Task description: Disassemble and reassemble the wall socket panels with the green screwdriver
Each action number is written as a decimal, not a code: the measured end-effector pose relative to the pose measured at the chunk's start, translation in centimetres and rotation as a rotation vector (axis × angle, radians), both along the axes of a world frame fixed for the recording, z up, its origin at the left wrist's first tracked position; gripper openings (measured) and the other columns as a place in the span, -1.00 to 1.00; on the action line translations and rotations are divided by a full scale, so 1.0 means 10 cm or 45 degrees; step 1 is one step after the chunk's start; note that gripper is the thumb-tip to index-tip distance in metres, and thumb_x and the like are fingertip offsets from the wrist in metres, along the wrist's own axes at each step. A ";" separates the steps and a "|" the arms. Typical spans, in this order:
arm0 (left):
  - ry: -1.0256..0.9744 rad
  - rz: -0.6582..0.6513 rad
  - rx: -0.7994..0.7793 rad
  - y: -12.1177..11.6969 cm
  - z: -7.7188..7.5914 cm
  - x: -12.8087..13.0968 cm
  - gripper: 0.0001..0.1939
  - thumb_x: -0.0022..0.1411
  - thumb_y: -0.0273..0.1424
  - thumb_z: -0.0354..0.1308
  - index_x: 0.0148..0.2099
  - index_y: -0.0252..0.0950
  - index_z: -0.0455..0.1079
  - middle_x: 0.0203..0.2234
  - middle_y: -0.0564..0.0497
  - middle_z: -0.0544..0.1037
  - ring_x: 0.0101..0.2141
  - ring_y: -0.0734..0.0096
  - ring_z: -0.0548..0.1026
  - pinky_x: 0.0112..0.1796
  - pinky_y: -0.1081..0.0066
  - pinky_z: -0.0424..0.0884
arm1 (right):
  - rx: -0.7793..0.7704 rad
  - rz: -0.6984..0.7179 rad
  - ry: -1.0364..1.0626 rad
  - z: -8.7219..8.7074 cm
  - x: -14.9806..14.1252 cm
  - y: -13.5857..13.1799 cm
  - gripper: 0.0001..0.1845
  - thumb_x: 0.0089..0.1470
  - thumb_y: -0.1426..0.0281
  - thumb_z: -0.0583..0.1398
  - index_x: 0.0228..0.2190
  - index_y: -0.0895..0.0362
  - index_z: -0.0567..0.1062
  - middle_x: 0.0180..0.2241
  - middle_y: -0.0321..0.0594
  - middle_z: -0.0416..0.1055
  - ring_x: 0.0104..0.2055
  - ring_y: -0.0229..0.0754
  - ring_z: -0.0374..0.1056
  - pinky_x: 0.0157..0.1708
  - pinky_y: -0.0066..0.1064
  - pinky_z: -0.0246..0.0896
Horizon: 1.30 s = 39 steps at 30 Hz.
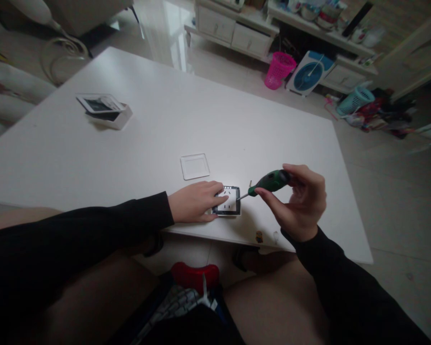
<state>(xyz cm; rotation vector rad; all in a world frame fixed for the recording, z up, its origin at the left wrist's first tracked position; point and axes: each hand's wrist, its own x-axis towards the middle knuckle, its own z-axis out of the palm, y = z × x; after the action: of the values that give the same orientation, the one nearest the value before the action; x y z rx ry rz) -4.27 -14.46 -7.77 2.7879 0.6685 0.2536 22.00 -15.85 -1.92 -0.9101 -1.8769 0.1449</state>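
Observation:
Near the front edge of the white table lies a wall socket (pixel 231 203) with slotted holes in its white face and a dark frame around it. My left hand (pixel 201 199) rests over the socket's left side, fingers stretched across it and pressing it from above. In my right hand (pixel 305 201) is a green and black screwdriver (pixel 271 182), gripped by the handle between thumb and fingers. Its shaft slants down to the left, and the tip meets the right edge of the socket. A thin white cover frame (pixel 195 166) lies flat behind my left hand.
A small screw (pixel 250 183) is beside the screwdriver. Toward the table's front edge lie a small yellow-black piece (pixel 259 236) and a small clear piece (pixel 276 236). An open white box (pixel 117 118) stands at the far left. Beyond the table are a pink basket (pixel 279 70) and a fan (pixel 309 74).

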 end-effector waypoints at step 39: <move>-0.012 0.006 -0.004 -0.01 -0.02 0.00 -0.55 0.31 -0.26 0.27 0.18 -0.33 0.40 -0.06 -0.21 0.48 -0.14 0.14 0.46 -0.09 0.21 0.44 | -0.276 0.184 0.198 0.01 -0.05 -0.07 -0.36 0.14 0.52 0.32 0.20 -0.06 0.32 0.03 -0.12 0.52 0.01 0.03 0.56 0.00 0.04 0.51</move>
<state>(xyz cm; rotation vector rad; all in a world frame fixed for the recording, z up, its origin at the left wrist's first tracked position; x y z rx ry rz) -4.26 -14.52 -7.99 2.7810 0.6725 0.2665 21.46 -16.52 -1.83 -0.8800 -1.8039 0.5015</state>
